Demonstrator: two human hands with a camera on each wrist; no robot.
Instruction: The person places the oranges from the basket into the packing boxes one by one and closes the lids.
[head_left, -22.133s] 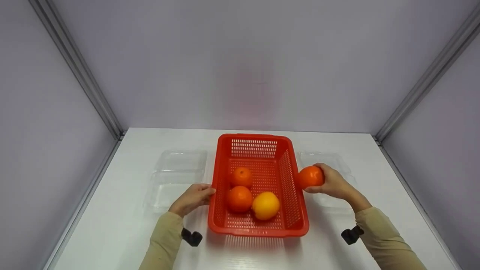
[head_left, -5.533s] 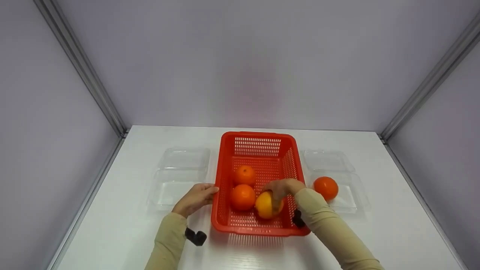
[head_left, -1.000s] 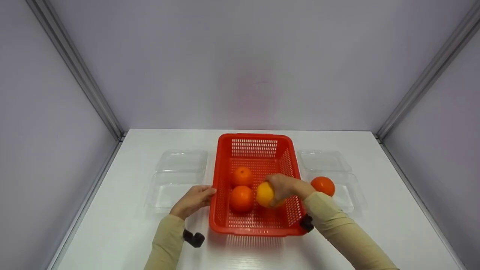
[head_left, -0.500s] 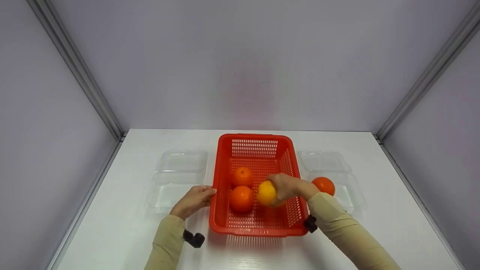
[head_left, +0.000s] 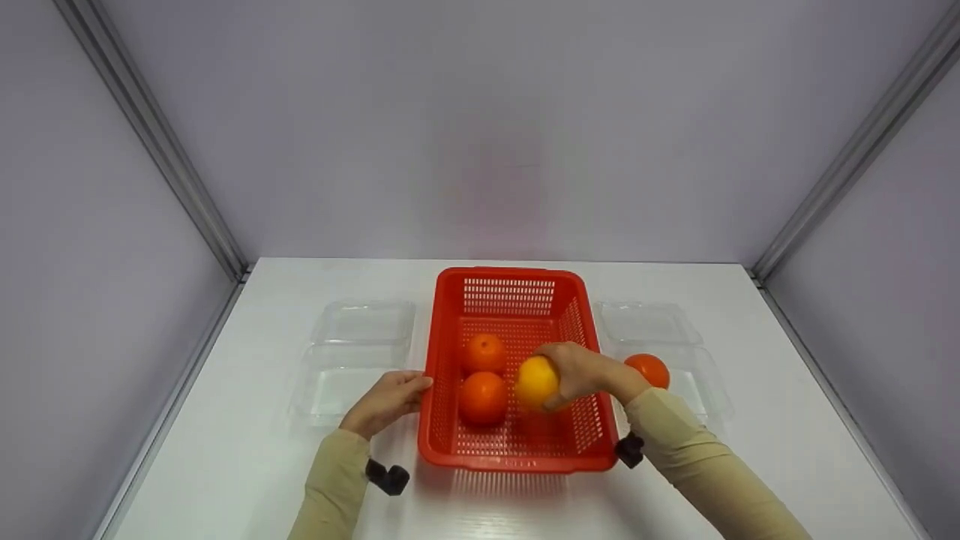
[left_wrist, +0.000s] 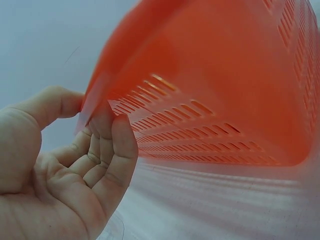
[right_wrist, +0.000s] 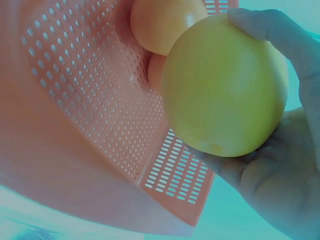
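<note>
My left hand (head_left: pixel 386 401) pinches the left rim of the red plastic basket (head_left: pixel 517 463); the left wrist view shows thumb and fingers on either side of that rim. My right hand (head_left: pixel 581 373) grips a yellow orange (head_left: pixel 537 383) and holds it above the basket floor, near the right wall. Curled around its sides in the right wrist view are the thumb and fingers, with the yellow orange (right_wrist: pixel 225 85) in front of them. Two deeper-coloured oranges, one farther back (head_left: pixel 485 352) and one nearer (head_left: pixel 484 398), lie at the basket's left side.
A clear plastic clamshell box (head_left: pixel 360 356) lies unfolded left of the basket. Its twin (head_left: pixel 649 324) lies to the right, with another orange (head_left: pixel 649 369) in its front half, partly behind my right forearm. Walls stand behind and beside the white table (head_left: pixel 225 420).
Over the last second my right hand has raised the yellow orange slightly and shifted it right. Earlier it gripped the orange now in the right box. The left hand has kept its place.
</note>
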